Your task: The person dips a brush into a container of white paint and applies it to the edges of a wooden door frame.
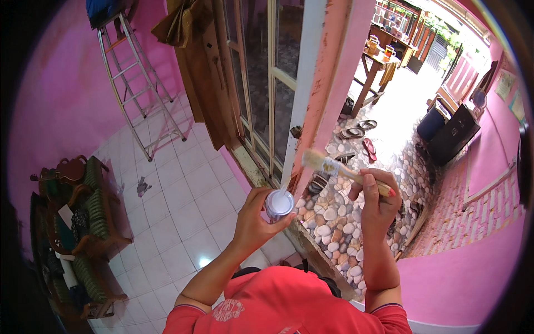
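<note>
My left hand (253, 221) is wrapped round a small can (271, 214) of pale, whitish paint, its open mouth facing up. A thin pale strip rises from the can's mouth toward the door frame; whether it is a stick cannot be made out. Between the fingers and thumb of my right hand (380, 205) is a paintbrush (351, 175) with a wooden handle and a red tip. Its light bristles point left, above and to the right of the can, close to the door frame (320, 89), which is part white and part worn peach.
Left of the frame stand glass window panels (258, 72). An aluminium stepladder (123, 83) with a person on it stands far left, above green-cushioned wooden seats (103, 222). On the right, sandals (367, 149) lie on a pebble-patterned floor, near a wooden table (370, 69) and a black box (453, 136).
</note>
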A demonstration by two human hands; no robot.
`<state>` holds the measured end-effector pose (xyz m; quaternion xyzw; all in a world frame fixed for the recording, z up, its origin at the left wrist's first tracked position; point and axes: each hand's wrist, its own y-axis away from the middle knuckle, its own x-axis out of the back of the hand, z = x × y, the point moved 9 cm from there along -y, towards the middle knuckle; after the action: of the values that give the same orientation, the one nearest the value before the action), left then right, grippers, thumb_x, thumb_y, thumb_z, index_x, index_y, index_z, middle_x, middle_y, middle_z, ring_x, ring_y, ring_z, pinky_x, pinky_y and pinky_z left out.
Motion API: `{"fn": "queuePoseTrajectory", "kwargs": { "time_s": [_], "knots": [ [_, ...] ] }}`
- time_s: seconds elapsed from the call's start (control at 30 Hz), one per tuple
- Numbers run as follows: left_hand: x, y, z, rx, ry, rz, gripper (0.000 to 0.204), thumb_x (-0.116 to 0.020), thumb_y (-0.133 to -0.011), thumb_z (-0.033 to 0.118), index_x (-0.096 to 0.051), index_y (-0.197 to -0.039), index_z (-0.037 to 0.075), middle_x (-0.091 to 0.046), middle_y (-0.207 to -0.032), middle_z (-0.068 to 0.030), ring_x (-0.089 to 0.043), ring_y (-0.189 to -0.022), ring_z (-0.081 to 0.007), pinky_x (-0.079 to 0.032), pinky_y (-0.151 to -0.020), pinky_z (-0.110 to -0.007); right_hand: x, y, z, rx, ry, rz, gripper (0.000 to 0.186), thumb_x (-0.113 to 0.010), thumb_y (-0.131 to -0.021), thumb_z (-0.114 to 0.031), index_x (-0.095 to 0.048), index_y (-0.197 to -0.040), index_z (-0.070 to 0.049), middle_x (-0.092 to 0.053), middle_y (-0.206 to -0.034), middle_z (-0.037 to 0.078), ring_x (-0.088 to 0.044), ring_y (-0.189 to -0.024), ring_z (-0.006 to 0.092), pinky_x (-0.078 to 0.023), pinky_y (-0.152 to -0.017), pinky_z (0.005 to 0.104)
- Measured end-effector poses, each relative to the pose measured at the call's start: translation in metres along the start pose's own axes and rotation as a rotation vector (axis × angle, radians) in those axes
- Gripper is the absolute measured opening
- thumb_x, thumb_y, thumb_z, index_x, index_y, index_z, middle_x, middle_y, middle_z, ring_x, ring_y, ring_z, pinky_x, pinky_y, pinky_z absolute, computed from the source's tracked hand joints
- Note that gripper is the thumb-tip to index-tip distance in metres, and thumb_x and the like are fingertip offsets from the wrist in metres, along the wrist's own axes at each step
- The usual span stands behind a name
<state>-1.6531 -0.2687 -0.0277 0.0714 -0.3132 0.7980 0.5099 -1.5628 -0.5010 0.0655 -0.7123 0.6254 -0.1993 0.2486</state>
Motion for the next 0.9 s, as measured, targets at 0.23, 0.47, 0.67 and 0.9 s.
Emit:
{"fn": "queuePoseTrajectory", "kwargs": {
  "time_s": [0.23,0.47,0.67,0.9],
  "knots": [
    [0.001,0.009,-0.002,0.041,-0.026,0.009,0.054,-0.091,-0.075,0.028,-0.064,-0.114,0.002,-0.061,-0.109,-0.0099,-0.062,-0.095,-0.0235,-0.050,-0.080,-0.034,-0.012,-0.038,-0.046,0.563,0.361,-0.054,0.021,-0.075,-0.089,0.003,-0.069,-0.109,0.001,-0.072,-0.088,0.013,-0.068,-0.072,0.0209,-0.054,-0.062,0.0296],
    [0.007,0.025,-0.017,0.054,-0.073,0.029,0.058,-0.091,-0.076,0.034,-0.065,-0.116,0.002,-0.062,-0.112,-0.0101,-0.064,-0.097,-0.0234,-0.052,-0.078,-0.034,-0.028,-0.068,-0.089,0.842,0.480,-0.010,0.029,-0.081,-0.085,-0.001,-0.070,-0.111,-0.003,-0.070,-0.091,0.013,-0.069,-0.071,0.0235,-0.054,-0.059,0.0329],
    [0.017,0.037,-0.019,0.109,-0.074,0.065,0.052,-0.091,-0.074,0.026,-0.064,-0.111,0.002,-0.060,-0.110,-0.0103,-0.061,-0.098,-0.0239,-0.050,-0.084,-0.036,-0.034,-0.027,-0.067,0.905,0.575,-0.232,0.039,-0.083,-0.080,-0.002,-0.066,-0.115,-0.008,-0.067,-0.087,0.008,-0.068,-0.070,0.0193,-0.054,-0.055,0.0332],
    [0.020,0.039,-0.018,0.080,-0.090,0.052,0.053,-0.091,-0.074,0.029,-0.065,-0.112,0.002,-0.061,-0.110,-0.0096,-0.062,-0.096,-0.0228,-0.050,-0.079,-0.034,-0.037,-0.068,-0.092,0.990,0.560,-0.069,0.038,-0.083,-0.079,-0.002,-0.070,-0.115,-0.007,-0.067,-0.092,0.007,-0.068,-0.073,0.0192,-0.055,-0.058,0.0322]
  ]
}}
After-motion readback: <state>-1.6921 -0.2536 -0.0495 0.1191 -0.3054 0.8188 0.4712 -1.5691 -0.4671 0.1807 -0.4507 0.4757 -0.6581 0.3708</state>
